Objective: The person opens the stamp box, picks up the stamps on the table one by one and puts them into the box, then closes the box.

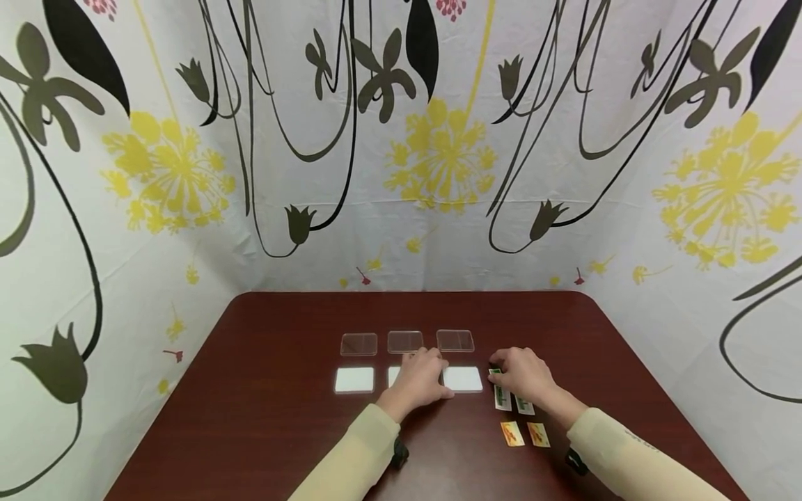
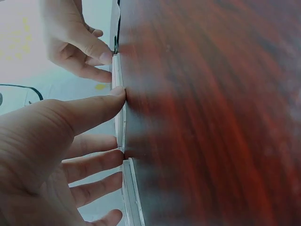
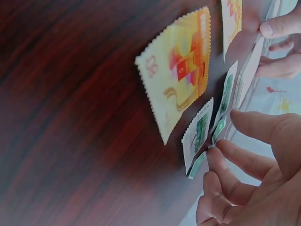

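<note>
My left hand [image 1: 418, 378] lies over the middle white card [image 1: 393, 376], hiding most of it. Its thumb rests by the near edge of the right-hand white card [image 1: 464, 379], fingers spread and fairly straight in the left wrist view. A third white card [image 1: 354, 380] lies to the left. My right hand [image 1: 525, 372] is at the far end of the green stamps, its thumb and index finger pinching the left green stamp [image 3: 218, 129] at its edges. Beside it lies another green stamp [image 1: 525, 405], partly under the hand.
Nearer the front lie two orange-yellow stamps, the left one [image 1: 512, 433] and the right one [image 1: 538, 434]. Three clear plastic cases stand in a row behind the white cards: left [image 1: 359, 344], middle [image 1: 405, 342], right [image 1: 455, 340]. A patterned curtain [image 1: 407, 264] surrounds the dark red table [image 1: 276, 417].
</note>
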### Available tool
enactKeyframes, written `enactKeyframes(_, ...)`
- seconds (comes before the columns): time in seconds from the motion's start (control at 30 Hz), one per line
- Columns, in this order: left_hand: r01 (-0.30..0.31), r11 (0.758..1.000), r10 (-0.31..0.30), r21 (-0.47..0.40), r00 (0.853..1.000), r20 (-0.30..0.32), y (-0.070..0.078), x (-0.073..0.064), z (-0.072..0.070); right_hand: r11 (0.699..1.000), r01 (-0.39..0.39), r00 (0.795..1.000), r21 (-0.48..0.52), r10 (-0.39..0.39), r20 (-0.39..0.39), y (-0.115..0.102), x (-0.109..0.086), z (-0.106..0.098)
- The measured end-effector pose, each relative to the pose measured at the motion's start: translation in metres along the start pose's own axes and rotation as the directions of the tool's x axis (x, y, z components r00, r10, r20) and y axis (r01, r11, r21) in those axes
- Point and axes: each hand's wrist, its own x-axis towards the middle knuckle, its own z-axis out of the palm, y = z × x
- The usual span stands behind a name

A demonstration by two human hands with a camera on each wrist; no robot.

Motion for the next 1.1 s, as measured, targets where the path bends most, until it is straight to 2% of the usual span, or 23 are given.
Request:
enactKeyframes(0.13,-0.017,0.999,0.016,0.051,1.000,0.007,0.0022,0.0000,0.0010,1.000,0.008,1.000,-0.028,-0.008,-0.015,0.0021,0.0001,0.0017)
enactKeyframes(0.3,-0.034,0.997,0.033,0.072,0.999,0.010,0.0041,-0.0006,0.0029,0.999,0.015,0.999,-0.052,-0.016,-0.031,0.0019,0.0011,0.0023)
enactKeyframes(0.7,-0.042,0.994,0.041,0.099,0.999,0.014,0.0055,-0.0009,0.0041,1.000,0.015,0.999,-0.023,-0.016,-0.034,-0.0020,0.0017,0.0017)
enactKeyframes(1.1,-0.055,0.991,0.055,0.123,0.998,0.007,0.0031,0.0018,0.0042,0.992,0.124,0.984,0.018,-0.120,-0.133,-0.0041,-0.0011,0.0083)
